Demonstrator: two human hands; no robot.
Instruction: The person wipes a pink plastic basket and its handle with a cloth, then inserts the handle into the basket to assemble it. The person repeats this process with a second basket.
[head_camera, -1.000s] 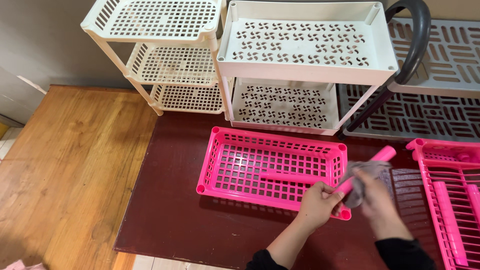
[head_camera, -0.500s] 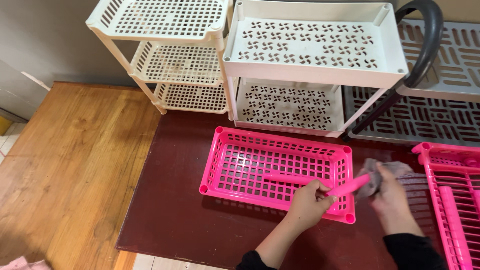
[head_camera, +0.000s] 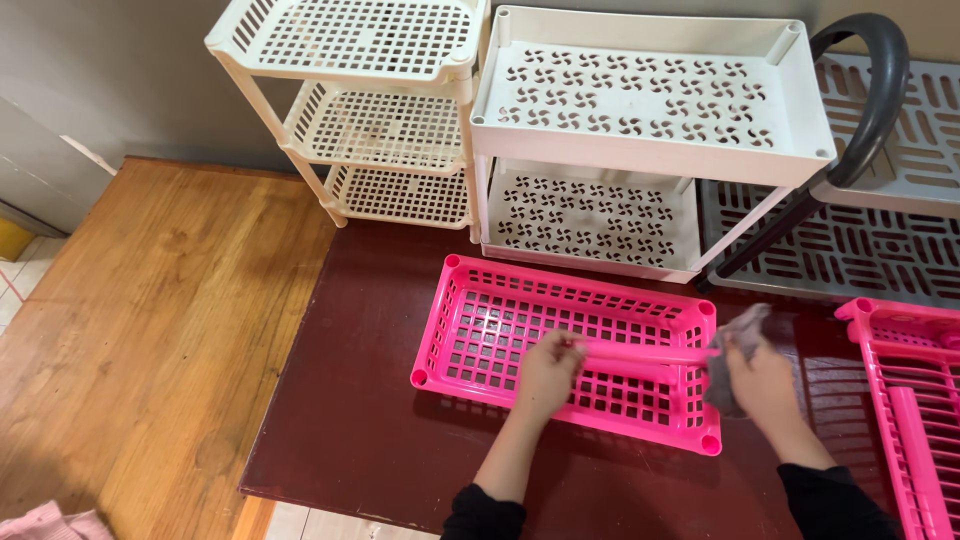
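A dark maroon glossy tabletop (head_camera: 360, 420) carries a pink perforated plastic tray (head_camera: 480, 330), a second pink tray (head_camera: 905, 345) and a white two-tier plastic rack (head_camera: 560, 255).

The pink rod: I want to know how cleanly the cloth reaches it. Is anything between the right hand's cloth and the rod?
Nothing visible. The left hand holds one end of the pink rod over the pink basket; the right hand presses the grey cloth directly against the rod's other end.
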